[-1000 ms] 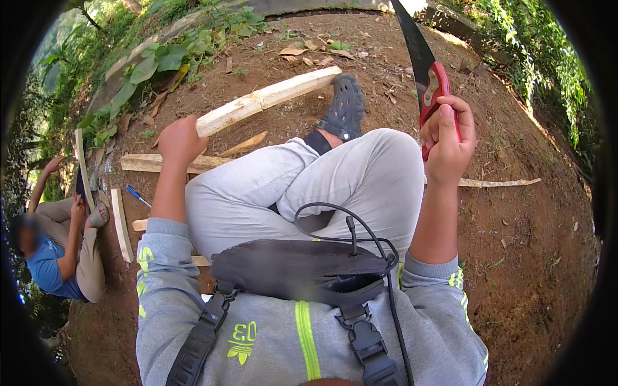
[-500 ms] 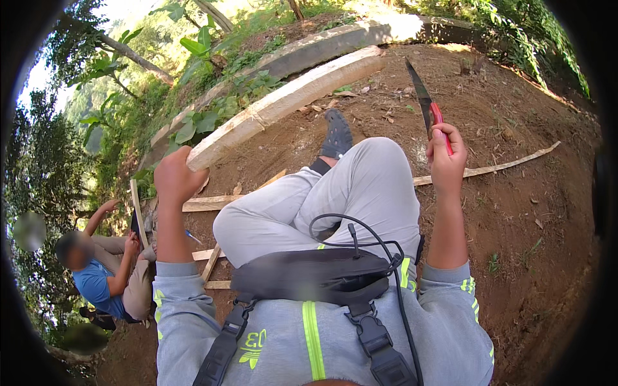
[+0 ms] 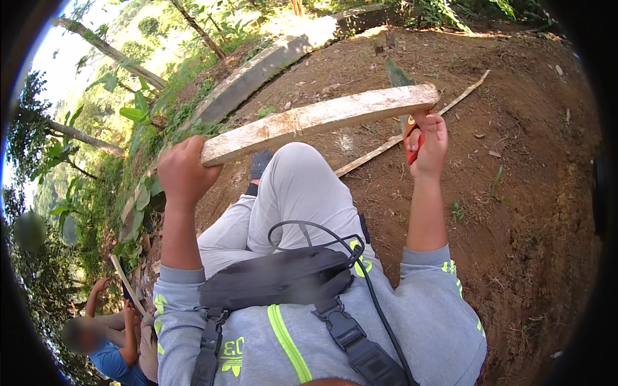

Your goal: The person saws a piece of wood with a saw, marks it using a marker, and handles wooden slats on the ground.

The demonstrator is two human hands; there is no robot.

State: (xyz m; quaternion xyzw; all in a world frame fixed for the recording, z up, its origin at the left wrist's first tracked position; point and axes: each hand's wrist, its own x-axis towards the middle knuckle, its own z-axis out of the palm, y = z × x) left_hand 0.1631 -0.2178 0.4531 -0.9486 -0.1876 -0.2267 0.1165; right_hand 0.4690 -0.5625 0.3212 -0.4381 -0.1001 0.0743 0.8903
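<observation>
Head view has, across its upper middle, a pale wooden bar [image 3: 315, 122], which is raised above the ground [image 3: 515, 270] and slopes up toward the right of the frame; the left hand [image 3: 190, 168], left of the centre, is closed firmly around its near end; the right hand [image 3: 428, 143], right of the centre, is closed around the red handle [image 3: 411, 156] of a bladed tool, and its upper fingers are close below the far end of the bar, but whether they touch the wood I cannot tell; the dark blade [image 3: 397, 74] shows above the bar, which hides its middle part; behind, a thin wooden strip [image 3: 367, 157] lies slantwise on the brown ground; below the bar are the person's grey trousers [image 3: 302, 186], and lower still a black bag [image 3: 273, 276] with a cable [image 3: 373, 302]; at the lower left another person in a blue shirt [image 3: 116, 363] sits near an upright wooden piece [image 3: 127, 283]; a concrete kerb [image 3: 257, 80] crosses the upper part.
</observation>
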